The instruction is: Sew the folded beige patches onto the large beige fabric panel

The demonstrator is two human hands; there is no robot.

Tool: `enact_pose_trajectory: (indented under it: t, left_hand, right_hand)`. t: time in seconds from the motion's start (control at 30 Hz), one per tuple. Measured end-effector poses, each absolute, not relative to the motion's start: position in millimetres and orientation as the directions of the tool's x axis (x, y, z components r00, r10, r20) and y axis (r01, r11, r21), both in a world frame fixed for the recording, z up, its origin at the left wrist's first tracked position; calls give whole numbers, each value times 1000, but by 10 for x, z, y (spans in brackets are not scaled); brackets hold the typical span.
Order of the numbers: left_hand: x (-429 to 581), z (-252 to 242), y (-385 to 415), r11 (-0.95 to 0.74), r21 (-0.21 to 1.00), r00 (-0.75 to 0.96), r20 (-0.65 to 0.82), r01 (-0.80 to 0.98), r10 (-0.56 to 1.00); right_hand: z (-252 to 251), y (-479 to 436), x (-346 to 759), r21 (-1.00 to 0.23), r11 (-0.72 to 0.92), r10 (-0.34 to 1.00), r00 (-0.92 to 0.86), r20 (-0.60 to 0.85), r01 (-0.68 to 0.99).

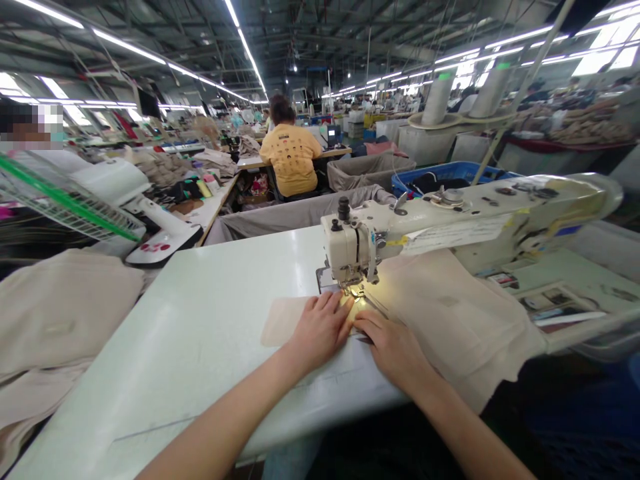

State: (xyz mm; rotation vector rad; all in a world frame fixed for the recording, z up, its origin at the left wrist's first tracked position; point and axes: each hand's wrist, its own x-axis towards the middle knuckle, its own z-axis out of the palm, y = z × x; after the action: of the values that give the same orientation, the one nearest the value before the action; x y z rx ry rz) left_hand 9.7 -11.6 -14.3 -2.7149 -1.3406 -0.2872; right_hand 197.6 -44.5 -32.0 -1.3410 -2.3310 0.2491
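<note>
At the sewing machine [345,247], both my hands are close to the lit needle area. My left hand [320,330] lies flat with fingers stretched forward, over the right end of a small beige fabric piece [281,321]. Just right of it, my right hand [395,347] has its fingers closed together, thumb side down by the presser foot [357,291]. A small dark thing shows under those fingers; what they hold is mostly hidden. A large beige fabric panel [465,333] spreads right of the needle, under the machine arm, and hangs over the table's front edge.
The pale green table [215,320] extends left. More beige fabric [65,313] is piled at far left, near a white fan [115,193]. Thread cones [437,100] stand behind the machine. A blue basket [400,183] and grey cloth bins lie beyond; a person in yellow [293,157] sits ahead.
</note>
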Motion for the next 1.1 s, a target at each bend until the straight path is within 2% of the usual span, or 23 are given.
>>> enact_pose_trajectory:
  t: [0.27,0.7,0.93,1.1]
  left_hand:
    - [53,-170,-399,-741,89,716,201,666,668]
    - [-21,-61,111,-737,94,715,191,669,673]
    - [-56,-68,269,-737,87,710,213,671,671]
    - [-69,-127,226,-728,92,690,258,680,677]
  right_hand:
    - [-416,-570,2055,-357,526,849,-454,269,772]
    - [-151,-193,1895,-360,435,899,-418,129,825]
    - [-139,-195,1872,-368,423,905,-401,139,828]
    - [-261,-373,1890,-386,421,907,-373,196,821]
